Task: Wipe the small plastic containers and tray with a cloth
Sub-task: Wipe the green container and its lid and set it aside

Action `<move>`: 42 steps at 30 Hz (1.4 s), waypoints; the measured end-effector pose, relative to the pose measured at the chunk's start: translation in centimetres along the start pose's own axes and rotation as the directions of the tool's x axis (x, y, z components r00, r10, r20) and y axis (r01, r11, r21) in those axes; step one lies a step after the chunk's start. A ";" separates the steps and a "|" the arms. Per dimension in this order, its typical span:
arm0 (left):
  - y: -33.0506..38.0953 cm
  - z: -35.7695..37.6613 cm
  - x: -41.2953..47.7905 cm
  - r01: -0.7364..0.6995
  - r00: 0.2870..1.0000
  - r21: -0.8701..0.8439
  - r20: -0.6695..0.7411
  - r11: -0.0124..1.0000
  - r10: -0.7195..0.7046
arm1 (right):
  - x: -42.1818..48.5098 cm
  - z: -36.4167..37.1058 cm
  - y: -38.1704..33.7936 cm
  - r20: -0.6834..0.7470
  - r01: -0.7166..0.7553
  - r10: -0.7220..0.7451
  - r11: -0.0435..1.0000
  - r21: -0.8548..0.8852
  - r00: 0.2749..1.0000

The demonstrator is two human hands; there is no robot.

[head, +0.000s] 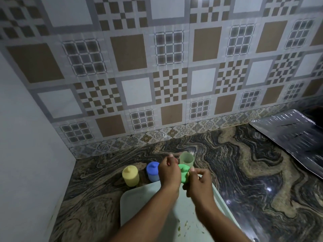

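Holding the green container [184, 173] above the tray [139, 206], left hand [168, 173] and right hand [199, 184] apparently curled round it, we judge little done: crumbs dot the tray, and the yellow container [130, 175] and blue container [152, 172] wait on the counter [244, 172].

Table first: polished stone table [244, 172], swirled black and tan, glossy enough to throw back pinpoints of light on the right. At the left stands a yellow round plastic container [130, 175], matt and smooth; just right of it is a blue round plastic container [152, 171], same dull finish. The green plastic piece [183, 173] looks matt too, though blurred. Behind it, a pale green translucent plastic cup [187, 160]. Nearer, a pale smooth plastic tray [139, 206], flecked with bits. Far right, a silver embossed foil sheet [288, 130], shiny. Patterned wall tiles [157, 67], faint sheen.
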State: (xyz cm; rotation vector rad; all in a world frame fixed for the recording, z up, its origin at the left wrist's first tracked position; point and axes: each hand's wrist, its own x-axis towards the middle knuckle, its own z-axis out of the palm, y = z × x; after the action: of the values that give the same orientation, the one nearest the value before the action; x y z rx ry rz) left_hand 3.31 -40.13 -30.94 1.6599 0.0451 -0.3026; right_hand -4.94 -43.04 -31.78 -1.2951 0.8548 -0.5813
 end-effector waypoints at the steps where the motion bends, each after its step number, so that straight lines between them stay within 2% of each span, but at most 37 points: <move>1: -0.3 -0.4 0.3 0.051 0.993 0.012 0.104 0.999 -0.052 | 0.8 -0.7 -0.7 0.065 -0.014 0.016 1.000 -0.028 0.998; 3: -0.4 -1.5 1.0 0.059 0.967 0.031 0.246 0.998 -0.065 | 2.2 -2.3 -2.1 0.158 -0.004 0.014 0.998 -0.069 0.987; 4: -0.4 -2.0 1.3 -0.007 0.959 0.015 0.282 1.000 0.002 | 2.8 -2.9 -2.7 0.173 0.010 0.003 0.997 -0.073 0.985; 5: -0.5 -2.4 1.5 -0.116 0.941 0.005 0.321 0.993 0.108 | 3.3 -3.4 -3.0 0.170 0.023 -0.010 0.997 -0.072 0.985; 7: -0.8 -3.1 1.7 -0.357 0.840 0.051 0.455 0.933 0.297 | 4.0 -3.9 -3.1 0.152 0.036 -0.023 0.996 -0.078 0.988; 9: -1.0 -3.5 1.6 -0.538 0.731 0.147 0.573 0.830 0.372 | 4.2 -3.8 -2.7 0.150 0.045 -0.032 0.995 -0.085 0.988; 11: -0.9 -3.5 1.3 -0.631 0.700 0.209 0.568 0.747 0.433 | 4.2 -3.5 -2.0 0.136 0.041 -0.031 0.996 -0.077 0.990; 14: -1.2 -3.2 1.4 -0.646 0.698 0.182 0.533 0.741 0.478 | 4.1 -3.1 -1.1 0.126 0.015 -0.006 0.997 -0.071 0.992; 17: -1.7 -3.1 1.7 -0.574 0.748 0.192 0.518 0.796 0.414 | 3.9 -3.2 -0.7 0.151 0.006 0.004 0.998 -0.062 0.989; 20: -2.0 -2.8 1.3 -0.598 0.750 0.237 0.502 0.765 0.431 | 3.6 -3.2 -0.8 0.145 0.031 -0.022 0.998 -0.057 0.989; 22: -2.2 -2.5 0.9 -0.615 0.747 0.223 0.473 0.757 0.467 | 3.6 -3.1 -0.9 0.082 0.024 -0.023 1.000 -0.010 0.996; 25: -2.6 -2.4 1.3 -0.596 0.774 0.240 0.427 0.766 0.468 | 4.3 -3.5 -1.2 -0.054 -0.098 0.103 0.992 0.082 0.993; 27: -2.7 -2.8 1.9 -0.582 0.792 0.276 0.406 0.765 0.457 | 4.8 -4.6 -1.4 -0.064 -0.224 0.238 0.960 0.168 0.969; 29: -2.8 -3.3 2.6 -0.557 0.814 0.292 0.376 0.778 0.442 | 4.7 -5.6 -2.0 0.049 -0.383 0.387 0.874 0.301 0.921; 31: -2.9 -3.4 3.2 -0.547 0.826 0.321 0.359 0.773 0.435 | 4.6 -6.0 -2.4 0.187 -0.488 0.451 0.787 0.378 0.873; 34: -2.8 -2.9 4.3 -0.558 0.821 0.343 0.358 0.755 0.444 | 4.8 -6.1 -2.3 0.294 -0.514 0.431 0.792 0.329 0.853; 37: -2.3 -2.1 5.6 -0.596 0.803 0.463 0.357 0.656 0.477 | 5.1 -6.1 -2.4 0.331 -0.510 0.424 0.825 0.244 0.843; 42: -1.3 -0.3 7.6 -0.596 0.798 0.561 0.332 0.574 0.504 | 6.8 -5.7 -2.1 0.175 -0.406 0.383 0.905 0.122 0.907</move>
State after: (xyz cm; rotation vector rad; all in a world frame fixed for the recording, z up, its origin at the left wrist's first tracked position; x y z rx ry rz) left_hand 10.41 -40.82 -33.87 2.2306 -0.7697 0.0801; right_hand -5.47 -52.13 -31.42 -0.9705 0.8994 -0.2196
